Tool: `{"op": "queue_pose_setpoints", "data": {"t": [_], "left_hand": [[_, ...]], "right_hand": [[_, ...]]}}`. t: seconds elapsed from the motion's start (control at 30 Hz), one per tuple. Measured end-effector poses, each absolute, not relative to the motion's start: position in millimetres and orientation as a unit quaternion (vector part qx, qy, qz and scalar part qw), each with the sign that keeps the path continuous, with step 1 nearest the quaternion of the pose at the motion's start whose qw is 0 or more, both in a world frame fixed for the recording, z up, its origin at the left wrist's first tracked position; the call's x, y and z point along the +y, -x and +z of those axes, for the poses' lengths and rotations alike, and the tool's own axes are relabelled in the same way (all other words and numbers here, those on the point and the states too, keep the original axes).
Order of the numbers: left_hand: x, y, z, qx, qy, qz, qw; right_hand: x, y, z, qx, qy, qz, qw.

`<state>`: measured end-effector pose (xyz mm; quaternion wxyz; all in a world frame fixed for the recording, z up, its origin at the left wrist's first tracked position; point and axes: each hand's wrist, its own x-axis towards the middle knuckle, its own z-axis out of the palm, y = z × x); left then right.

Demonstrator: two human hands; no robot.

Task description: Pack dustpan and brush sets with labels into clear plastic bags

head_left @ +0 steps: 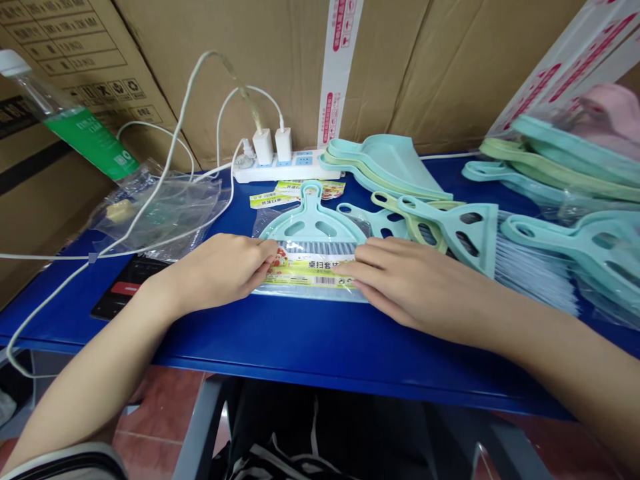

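Note:
A light-blue hand brush and dustpan set [314, 217] lies flat in a clear plastic bag, its handle pointing away from me. A yellow-green printed label [295, 273] crosses the bag over the grey bristles. At the left side of the bag, my left hand [225, 270] is closed, its fingers pinching the edge. My right hand [400, 275] grips the opposite side with bent fingers, the index finger reaching over the label. Both thumbs are partly hidden. More yellow-green labels [297, 192] lie just behind the set.
Loose brushes [465, 233] and stacked dustpans [390, 160] are at right, with bagged sets [590, 247] beyond. A power strip [280, 172] with chargers and white cables stands behind. At left are a bottle [85, 133], plastic bags [155, 207] and a dark phone-like object [123, 287] on the blue table [300, 347].

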<state>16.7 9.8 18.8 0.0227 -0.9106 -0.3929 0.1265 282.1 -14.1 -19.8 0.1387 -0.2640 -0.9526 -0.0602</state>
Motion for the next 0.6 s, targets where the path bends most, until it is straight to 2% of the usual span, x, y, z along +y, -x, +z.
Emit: {"op": "queue_pose_setpoints", "data": {"t": [0.6], "left_hand": [[10.5, -15.7, 17.5, -0.394, 0.912, 0.111, 0.014]], "right_hand": [[-14.4, -282.1, -19.1, -0.953, 0.261, -0.062, 0.138]]}}
